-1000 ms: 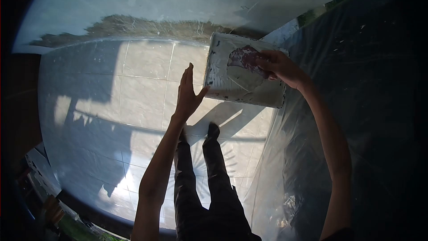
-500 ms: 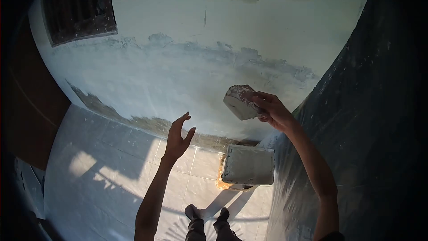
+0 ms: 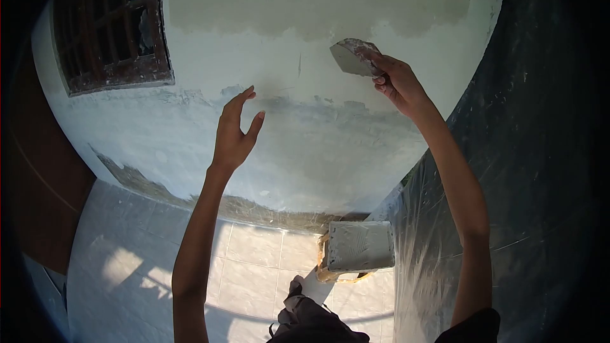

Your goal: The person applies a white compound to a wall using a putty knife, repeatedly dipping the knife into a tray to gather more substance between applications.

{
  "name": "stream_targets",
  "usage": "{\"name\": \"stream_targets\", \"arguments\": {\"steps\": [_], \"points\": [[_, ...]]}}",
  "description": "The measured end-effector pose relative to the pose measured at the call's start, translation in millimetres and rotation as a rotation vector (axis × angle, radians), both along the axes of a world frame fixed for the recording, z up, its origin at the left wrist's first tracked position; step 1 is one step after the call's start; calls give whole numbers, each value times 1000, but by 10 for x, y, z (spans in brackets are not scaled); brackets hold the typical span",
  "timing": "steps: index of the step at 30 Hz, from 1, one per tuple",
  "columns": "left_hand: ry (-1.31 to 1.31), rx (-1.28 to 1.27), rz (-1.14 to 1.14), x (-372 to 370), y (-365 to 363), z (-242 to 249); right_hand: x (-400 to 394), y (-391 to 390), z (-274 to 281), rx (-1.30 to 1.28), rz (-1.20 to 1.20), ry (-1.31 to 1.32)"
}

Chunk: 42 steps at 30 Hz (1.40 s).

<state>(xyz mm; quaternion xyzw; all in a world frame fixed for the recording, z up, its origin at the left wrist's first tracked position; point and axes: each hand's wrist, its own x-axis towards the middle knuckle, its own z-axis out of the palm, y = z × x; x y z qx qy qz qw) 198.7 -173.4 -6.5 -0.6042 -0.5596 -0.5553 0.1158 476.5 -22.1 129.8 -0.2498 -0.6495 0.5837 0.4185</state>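
My right hand (image 3: 399,82) grips a putty knife (image 3: 354,61) by its handle end, with the broad blade pointing to the upper left. Pale filler is smeared along the tool's upper edge. Behind it rises a wall (image 3: 305,159) with a damp-looking darker band at the top and rough grey patches lower down. Empty and raised in front of the same wall, my left hand (image 3: 235,136) has its thumb held apart from the fingers. Below the hands, a rectangular tray (image 3: 362,248) of pale, smeared filler rests on a small yellowish stand (image 3: 324,273).
A dark barred window (image 3: 114,32) is set in the wall at upper left. Plastic sheeting (image 3: 508,171) hangs along the right side. Pale floor tiles (image 3: 248,267) catch sunlight, and my own foot (image 3: 296,284) shows near the stand. A brown panel (image 3: 44,178) stands far left.
Both hands have risen higher against the wall, the right one carrying the putty knife up. The view has tilted upward, showing more of the window and upper wall.
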Motion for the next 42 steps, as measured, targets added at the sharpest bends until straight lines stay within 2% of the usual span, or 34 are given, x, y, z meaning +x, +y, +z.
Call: {"name": "stream_targets", "arguments": {"steps": [5, 7, 9, 11, 12, 14, 15, 18, 19, 21, 22, 26, 30, 37, 39, 42], "points": [[29, 39, -8, -112, 405, 229, -121, 305, 171, 102, -100, -3], [103, 69, 26, -150, 577, 293, -168, 429, 223, 238, -212, -39], [117, 99, 60, -190, 741, 304, -234, 524, 248, 266, -250, -28], [144, 144, 91, -245, 914, 347, -275, 601, 275, 487, -346, -96], [162, 178, 120, -271, 988, 349, -309, 624, 275, 488, -351, -92], [173, 210, 138, -300, 1107, 335, -381, 638, 277, 866, -532, -126], [214, 233, 164, -325, 1159, 349, -405, 623, 310, 874, -534, -128], [294, 306, 217, -446, 1324, 428, -519, 573, 373, 1392, -593, -194], [323, 342, 238, -477, 1366, 422, -551, 577, 355, 1389, -598, -195], [344, 351, 270, -548, 1446, 405, -594, 604, 320, 1780, -671, -264], [361, 361, 311, -588, 1492, 402, -620, 660, 274, 1852, -672, -216], [350, 351, 241, -746, 1672, 285, -650, 740, 104, 2033, -743, -367], [398, 376, 332, -840, 1834, 154, -729, 839, -131, 2161, -808, -306], [476, 488, 423, -954, 1998, 49, -737, 1065, -579, 2175, -843, -453], [483, 491, 427, -968, 2010, 42, -693, 1025, -735, 2190, -817, -495], [504, 479, 425, -974, 1990, 34, -619, 846, -838, 2105, -681, -406]]}}
